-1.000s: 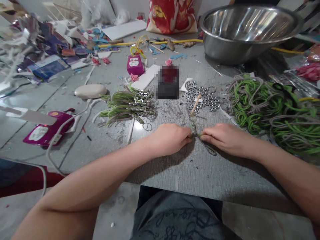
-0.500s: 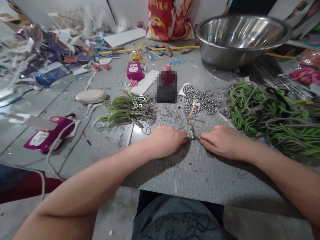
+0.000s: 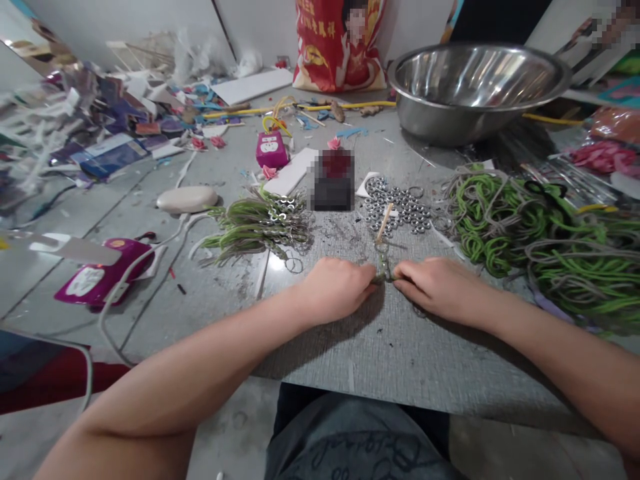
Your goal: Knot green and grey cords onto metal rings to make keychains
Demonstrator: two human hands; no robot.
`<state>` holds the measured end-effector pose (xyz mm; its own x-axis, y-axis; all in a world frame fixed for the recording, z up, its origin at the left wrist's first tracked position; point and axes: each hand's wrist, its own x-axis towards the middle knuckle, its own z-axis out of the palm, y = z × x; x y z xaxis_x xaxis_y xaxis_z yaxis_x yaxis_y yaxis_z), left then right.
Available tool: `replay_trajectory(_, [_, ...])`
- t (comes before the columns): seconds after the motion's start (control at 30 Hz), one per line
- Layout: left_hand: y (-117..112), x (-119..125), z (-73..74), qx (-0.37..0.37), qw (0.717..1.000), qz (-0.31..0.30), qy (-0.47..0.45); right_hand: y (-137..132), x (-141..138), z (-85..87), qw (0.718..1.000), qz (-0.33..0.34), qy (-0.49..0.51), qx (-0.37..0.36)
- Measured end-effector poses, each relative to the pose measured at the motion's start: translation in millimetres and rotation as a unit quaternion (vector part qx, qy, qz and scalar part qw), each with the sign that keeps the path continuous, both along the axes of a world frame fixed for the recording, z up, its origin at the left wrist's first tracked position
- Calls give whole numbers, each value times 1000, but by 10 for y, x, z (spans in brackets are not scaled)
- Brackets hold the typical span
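Note:
Both of my hands are closed on a short green-grey cord point(image 3: 385, 277) near the front of the table. My left hand point(image 3: 337, 288) pinches its left side, and my right hand point(image 3: 436, 288) grips the right side, with a small gap between the fingers. Just beyond the fingertips, the cord meets a thin wire ring near the foot of a small wooden stick point(image 3: 385, 223). Behind the stick lies a heap of silver metal rings point(image 3: 407, 212). To the left sits a bundle of green and grey cords point(image 3: 245, 223) with metal pieces at its right end.
Long green and grey cords point(image 3: 480, 220) are piled on the right, below a large steel bowl point(image 3: 450, 120). A purple box with a white plug point(image 3: 107, 273) and cables lies left, near a white oval device point(image 3: 187, 199). Scraps point(image 3: 110, 120) cover the back left; a red bag point(image 3: 325, 50) stands behind.
My right hand has moved a little left, so the gap between my fingers is narrower. Both hands keep hold of the cord. The camera view has shifted slightly.

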<state>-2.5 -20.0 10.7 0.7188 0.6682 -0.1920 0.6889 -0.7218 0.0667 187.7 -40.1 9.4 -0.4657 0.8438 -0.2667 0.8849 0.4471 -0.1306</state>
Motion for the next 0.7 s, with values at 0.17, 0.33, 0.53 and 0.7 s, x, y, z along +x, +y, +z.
replay_trajectory(0.17, [30,-28,2,-23,998,-60,12,4,-1,39,999,37,5,-37])
replay_trajectory(0.33, [47,-38,35,-46,998,-50,13,21,24,58,998,29,35,-49])
replay_trajectory(0.53, [95,-90,98,-60,998,-21,2,81,162,109,993,11,57,-100])
replay_trajectory(0.7, [141,-151,142,-55,998,-19,33,137,293,155,995,20,-7,-99])
